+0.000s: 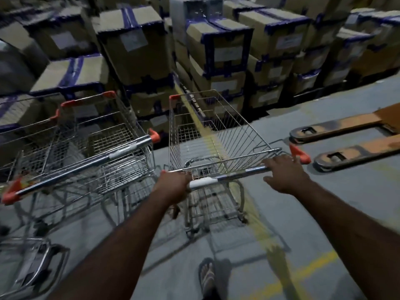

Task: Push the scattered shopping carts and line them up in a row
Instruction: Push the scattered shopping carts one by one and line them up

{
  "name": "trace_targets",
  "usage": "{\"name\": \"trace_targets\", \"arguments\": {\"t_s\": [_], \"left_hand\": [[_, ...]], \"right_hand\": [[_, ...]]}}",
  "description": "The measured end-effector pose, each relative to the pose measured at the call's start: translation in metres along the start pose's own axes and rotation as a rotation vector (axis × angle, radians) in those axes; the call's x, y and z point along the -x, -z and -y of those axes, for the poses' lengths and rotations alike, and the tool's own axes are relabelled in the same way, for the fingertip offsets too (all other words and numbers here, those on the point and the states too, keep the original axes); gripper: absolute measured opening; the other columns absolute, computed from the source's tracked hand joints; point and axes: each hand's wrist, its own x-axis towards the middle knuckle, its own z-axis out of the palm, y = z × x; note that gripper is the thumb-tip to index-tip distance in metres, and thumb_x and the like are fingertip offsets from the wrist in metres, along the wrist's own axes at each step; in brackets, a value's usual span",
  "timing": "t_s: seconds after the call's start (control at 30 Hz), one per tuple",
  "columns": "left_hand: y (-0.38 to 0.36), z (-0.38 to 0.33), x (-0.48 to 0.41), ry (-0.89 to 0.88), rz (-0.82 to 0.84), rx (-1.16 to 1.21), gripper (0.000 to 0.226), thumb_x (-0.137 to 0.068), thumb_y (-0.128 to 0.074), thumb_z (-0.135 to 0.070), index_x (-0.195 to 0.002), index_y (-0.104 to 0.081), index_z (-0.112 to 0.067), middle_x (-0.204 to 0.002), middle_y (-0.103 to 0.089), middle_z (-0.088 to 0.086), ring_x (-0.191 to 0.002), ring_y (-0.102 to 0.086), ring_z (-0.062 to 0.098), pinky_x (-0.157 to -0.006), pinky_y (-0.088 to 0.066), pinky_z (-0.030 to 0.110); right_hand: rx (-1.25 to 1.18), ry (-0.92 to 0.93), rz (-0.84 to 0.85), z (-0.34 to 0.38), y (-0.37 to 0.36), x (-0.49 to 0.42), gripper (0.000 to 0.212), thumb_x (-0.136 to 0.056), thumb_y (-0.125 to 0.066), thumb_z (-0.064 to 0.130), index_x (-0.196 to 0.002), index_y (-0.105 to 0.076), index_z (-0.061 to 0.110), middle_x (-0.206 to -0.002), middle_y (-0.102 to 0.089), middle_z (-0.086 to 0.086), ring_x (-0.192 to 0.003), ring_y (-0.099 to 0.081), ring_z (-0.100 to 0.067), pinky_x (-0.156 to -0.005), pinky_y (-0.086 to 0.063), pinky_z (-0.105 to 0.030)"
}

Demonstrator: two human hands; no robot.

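Observation:
A wire shopping cart [216,135] with orange corner caps stands right in front of me. My left hand [173,185] grips the left end of its chrome handle bar [227,176]. My right hand [285,172] lies on the bar's right end, fingers fairly straight over it, beside the orange end cap. To the left a second cart [91,148] stands roughly parallel, with another cart nested in front of it. Part of a further cart [32,263] shows at the bottom left.
Stacks of taped cardboard boxes [134,46] wall off the far side, close to the carts' fronts. The orange forks of a pallet jack [350,146] lie on the grey floor at right. Yellow floor lines [259,232] run under the cart. My sandalled foot [207,276] is below.

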Motion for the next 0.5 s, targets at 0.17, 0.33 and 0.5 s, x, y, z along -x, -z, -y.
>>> {"name": "trace_targets", "arguments": {"t_s": [0.17, 0.33, 0.5], "left_hand": [[0.004, 0.015, -0.062, 0.186, 0.015, -0.034, 0.028, -0.086, -0.060, -0.024, -0.112, -0.070, -0.021, -0.111, -0.070, -0.002, -0.108, -0.065, 0.021, -0.118, -0.024, 0.051], [0.021, 0.036, -0.136, 0.194, -0.036, 0.059, 0.052, -0.081, -0.059, -0.062, -0.121, -0.066, -0.029, -0.110, -0.070, -0.004, -0.106, -0.065, 0.021, -0.115, -0.026, 0.055], [0.027, 0.075, -0.184, 0.111, -0.213, 0.078, 0.096, -0.077, -0.020, -0.092, -0.144, -0.046, -0.030, -0.137, -0.057, 0.002, -0.125, -0.052, 0.026, -0.109, -0.033, 0.053]], "right_hand": [[0.084, 0.034, -0.023, -0.002, 0.002, -0.075, 0.064, -0.093, -0.061, 0.043, -0.152, -0.039, 0.029, -0.154, -0.041, -0.008, -0.143, -0.031, -0.033, -0.119, -0.012, -0.058], [0.049, -0.047, -0.040, -0.001, 0.013, -0.156, 0.073, -0.093, -0.066, 0.035, -0.156, -0.032, 0.024, -0.157, -0.037, -0.012, -0.145, -0.028, -0.037, -0.120, -0.011, -0.057], [-0.110, -0.155, -0.027, 0.020, 0.026, -0.224, 0.082, -0.082, -0.067, 0.053, -0.154, -0.036, 0.029, -0.158, -0.034, -0.015, -0.147, -0.023, -0.038, -0.119, -0.005, -0.063]]}}
